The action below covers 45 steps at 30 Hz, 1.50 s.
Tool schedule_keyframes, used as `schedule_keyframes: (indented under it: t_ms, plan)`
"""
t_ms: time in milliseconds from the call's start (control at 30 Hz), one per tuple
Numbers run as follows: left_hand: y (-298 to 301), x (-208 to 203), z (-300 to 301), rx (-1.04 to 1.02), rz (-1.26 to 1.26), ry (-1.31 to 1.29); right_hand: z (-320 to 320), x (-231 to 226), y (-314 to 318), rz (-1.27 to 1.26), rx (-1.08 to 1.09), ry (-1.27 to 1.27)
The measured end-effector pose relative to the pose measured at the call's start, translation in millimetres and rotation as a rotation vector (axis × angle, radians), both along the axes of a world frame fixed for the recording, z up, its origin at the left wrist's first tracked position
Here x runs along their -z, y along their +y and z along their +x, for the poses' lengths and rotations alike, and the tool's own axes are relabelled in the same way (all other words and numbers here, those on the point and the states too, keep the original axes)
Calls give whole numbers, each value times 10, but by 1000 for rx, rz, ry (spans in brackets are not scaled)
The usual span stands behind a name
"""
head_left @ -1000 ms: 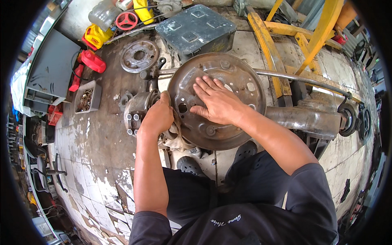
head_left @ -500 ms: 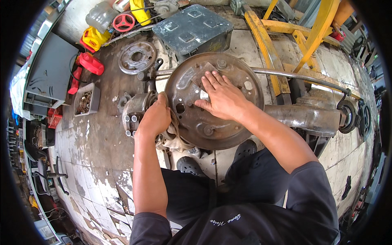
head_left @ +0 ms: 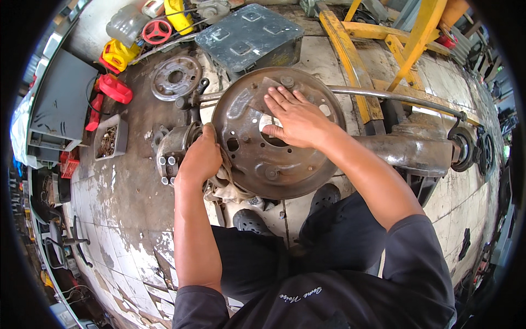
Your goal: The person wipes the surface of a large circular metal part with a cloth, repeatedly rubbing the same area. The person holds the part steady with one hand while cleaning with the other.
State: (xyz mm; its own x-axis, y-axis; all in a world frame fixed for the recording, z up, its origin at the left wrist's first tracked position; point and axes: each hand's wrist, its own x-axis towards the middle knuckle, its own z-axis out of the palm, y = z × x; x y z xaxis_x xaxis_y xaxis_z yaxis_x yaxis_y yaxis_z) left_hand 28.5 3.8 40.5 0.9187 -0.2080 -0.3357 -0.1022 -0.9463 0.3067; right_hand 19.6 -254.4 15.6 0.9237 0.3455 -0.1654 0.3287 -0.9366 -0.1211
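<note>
A large round brown steel plate point(head_left: 249, 159), like a brake backing plate with holes and bolts, stands in front of me. My right hand point(head_left: 298, 120) lies on its upper middle, fingers stretched out flat. From under those fingertips peeks the corner of a brownish sheet point(head_left: 267, 84) that looks like sandpaper; the hand hides most of it. The plate's centre hole shows below my palm. At the left edge, my left hand point(head_left: 201, 156) is closed round the rim, its fingers partly hidden. A dirty cloth point(head_left: 233, 192) hangs just below that hand.
A metal hub point(head_left: 174, 148) with bolts sits left of the plate, an axle housing point(head_left: 402, 153) right. A long rod point(head_left: 378, 94) runs behind. Farther back are a dark box point(head_left: 249, 38), a yellow frame point(head_left: 350, 60), a round plate point(head_left: 176, 78) and a grey bin point(head_left: 110, 137).
My right hand has slid slightly away from me over the plate, uncovering more of the centre hole. My left hand keeps its hold. The whole view has shifted a little.
</note>
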Motion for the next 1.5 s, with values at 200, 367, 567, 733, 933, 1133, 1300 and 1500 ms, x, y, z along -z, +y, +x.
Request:
schedule_keyframes:
  t_ms: [200, 367, 567, 733, 933, 1133, 1300, 1500]
  plan:
    - [21, -9, -48, -14, -14, 12, -29, -209, -232, 44, 11, 234]
    - [-3, 61, -47, 1, -19, -49, 32, 92, -135, 3, -96, -82]
    - [15, 35, -28, 21, 9, -14, -11, -193, -110, -31, 41, 158]
    - [-43, -14, -30, -8, 21, 2, 21, 17, 42, 23, -34, -45]
    - [-4, 20, -22, 3, 27, 8, -62, 63, 198, -63, 44, -103]
    - [-5, 18, -46, 13, 0, -5, -11, 117, 69, -18, 52, -111]
    - [-7, 16, -25, 5, -5, 6, -112, 2, 240, 91, -34, -77]
    - [15, 22, -15, -10, -34, 9, -130, -105, 362, 16, 10, -186]
